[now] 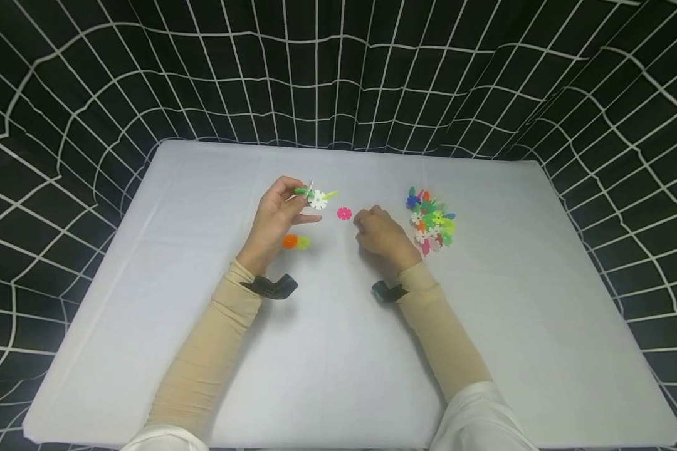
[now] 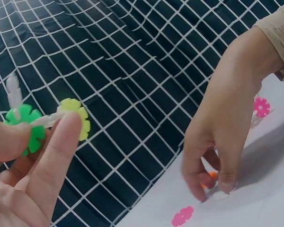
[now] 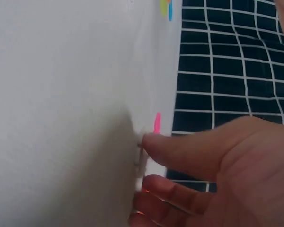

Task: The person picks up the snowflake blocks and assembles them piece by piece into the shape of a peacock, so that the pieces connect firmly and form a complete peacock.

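Note:
My left hand (image 1: 276, 213) pinches a small joined cluster of plastic snowflake discs between thumb and fingers, held up over the table. In the left wrist view the cluster shows a green disc (image 2: 37, 136), a yellow disc (image 2: 85, 125) and white ones set edgewise. My right hand (image 1: 380, 235) is down at the tabletop, its thumb and fingertips pinching a white snowflake disc (image 3: 141, 161). A bit of orange (image 2: 210, 178) shows under its curled fingers. Between the hands a pink snowflake disc (image 1: 344, 213) lies flat.
Beside my left wrist an orange disc (image 1: 290, 241) and a yellow-green disc (image 1: 303, 242) lie together. A pile of mixed-colour discs (image 1: 433, 219) sits right of my right hand. The white table (image 1: 338, 363) is bordered by dark grid-patterned cloth (image 1: 338, 75).

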A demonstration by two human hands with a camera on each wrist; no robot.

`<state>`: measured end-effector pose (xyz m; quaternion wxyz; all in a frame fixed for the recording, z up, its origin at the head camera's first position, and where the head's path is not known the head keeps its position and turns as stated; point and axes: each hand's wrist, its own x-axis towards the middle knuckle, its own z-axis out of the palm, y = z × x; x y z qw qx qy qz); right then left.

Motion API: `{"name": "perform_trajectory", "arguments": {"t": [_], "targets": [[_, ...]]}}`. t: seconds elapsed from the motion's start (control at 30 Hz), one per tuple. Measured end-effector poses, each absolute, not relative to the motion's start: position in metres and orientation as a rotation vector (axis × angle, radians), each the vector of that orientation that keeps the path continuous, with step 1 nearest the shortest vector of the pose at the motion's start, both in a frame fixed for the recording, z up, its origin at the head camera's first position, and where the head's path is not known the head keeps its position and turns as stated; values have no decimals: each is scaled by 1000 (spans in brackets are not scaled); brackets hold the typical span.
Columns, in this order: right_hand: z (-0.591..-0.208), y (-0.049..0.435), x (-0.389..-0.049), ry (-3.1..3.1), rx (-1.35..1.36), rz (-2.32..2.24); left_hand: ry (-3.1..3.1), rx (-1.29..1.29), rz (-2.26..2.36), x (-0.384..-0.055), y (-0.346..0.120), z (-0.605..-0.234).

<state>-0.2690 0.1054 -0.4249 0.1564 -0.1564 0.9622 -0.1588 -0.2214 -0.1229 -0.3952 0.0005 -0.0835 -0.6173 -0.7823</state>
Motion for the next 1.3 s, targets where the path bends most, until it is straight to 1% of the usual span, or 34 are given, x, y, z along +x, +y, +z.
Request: {"name": "perform_trajectory", "arguments": {"t": [0.2,0.33,0.43,0.63,0.77,1.1,1.3], "targets": [[-422,105,-269,2725,-418,-410,-1850,-227,-2474,-223,-124,-395],[-423,106,-271,2700,-373,-501,-1818,-231,-2507,-223,-125,-395],[-416,103,-271,2676,-391,-706,-1840,-226,-2494,-223,-125,-395],[-390,90,-258,2553,-508,-1356,-1921,-245,-2414,-223,-124,-395],[-379,83,-247,2507,-507,-1596,-1962,-269,-2360,-224,-122,-396],[-375,77,-239,2560,-494,-1676,-2071,-306,-2182,-220,-117,-396],[-375,76,-238,2592,-557,-1652,-2165,-289,-2103,-219,-117,-394]]}}
